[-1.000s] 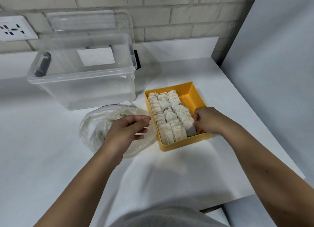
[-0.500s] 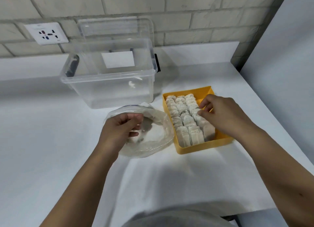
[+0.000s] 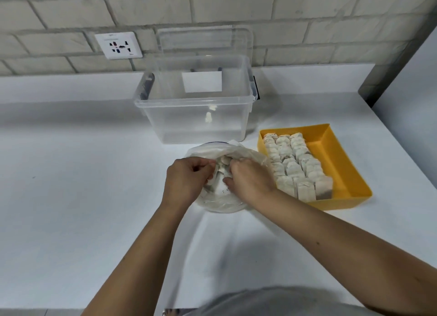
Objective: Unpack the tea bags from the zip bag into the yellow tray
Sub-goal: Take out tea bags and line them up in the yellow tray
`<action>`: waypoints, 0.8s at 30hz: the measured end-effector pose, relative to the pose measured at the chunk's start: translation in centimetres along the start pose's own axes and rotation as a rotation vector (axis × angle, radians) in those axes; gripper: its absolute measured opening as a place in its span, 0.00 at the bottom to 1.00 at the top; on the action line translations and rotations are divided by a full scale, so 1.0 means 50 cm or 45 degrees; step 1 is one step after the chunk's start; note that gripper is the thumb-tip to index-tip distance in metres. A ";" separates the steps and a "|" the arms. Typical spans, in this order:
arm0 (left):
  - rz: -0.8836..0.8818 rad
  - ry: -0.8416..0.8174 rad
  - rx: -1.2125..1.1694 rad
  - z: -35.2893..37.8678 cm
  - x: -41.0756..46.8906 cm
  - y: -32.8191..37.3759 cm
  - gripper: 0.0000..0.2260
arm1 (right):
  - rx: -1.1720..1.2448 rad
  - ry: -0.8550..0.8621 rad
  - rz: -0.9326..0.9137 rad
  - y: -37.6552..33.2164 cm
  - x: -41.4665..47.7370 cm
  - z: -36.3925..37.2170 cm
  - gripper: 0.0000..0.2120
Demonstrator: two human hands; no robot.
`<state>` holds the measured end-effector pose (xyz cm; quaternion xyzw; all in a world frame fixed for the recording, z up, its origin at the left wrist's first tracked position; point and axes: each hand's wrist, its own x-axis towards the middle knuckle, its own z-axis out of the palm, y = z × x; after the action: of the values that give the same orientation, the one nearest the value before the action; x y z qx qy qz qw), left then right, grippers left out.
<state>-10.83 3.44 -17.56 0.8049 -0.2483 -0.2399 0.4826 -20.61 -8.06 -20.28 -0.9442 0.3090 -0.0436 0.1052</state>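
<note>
Head view: my right hand left the rigid yellow tray, now curled inside the crinkly zip bag, grasp unclear; left hand pinches its rim.

I note left hand pinching the zip bag rim, right hand curled inside it; tea bags in rows in yellow tray just beside.

Head-worn; faces forward-down; close.
</note>
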 end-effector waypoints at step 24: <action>0.304 -0.062 0.910 0.033 0.020 -0.022 0.15 | -0.001 -0.069 0.021 0.025 0.011 -0.010 0.07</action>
<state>-10.92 2.15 -19.39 0.8820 -0.4197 -0.0992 0.1900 -20.97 -9.48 -20.05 -0.9426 0.3137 -0.0170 0.1135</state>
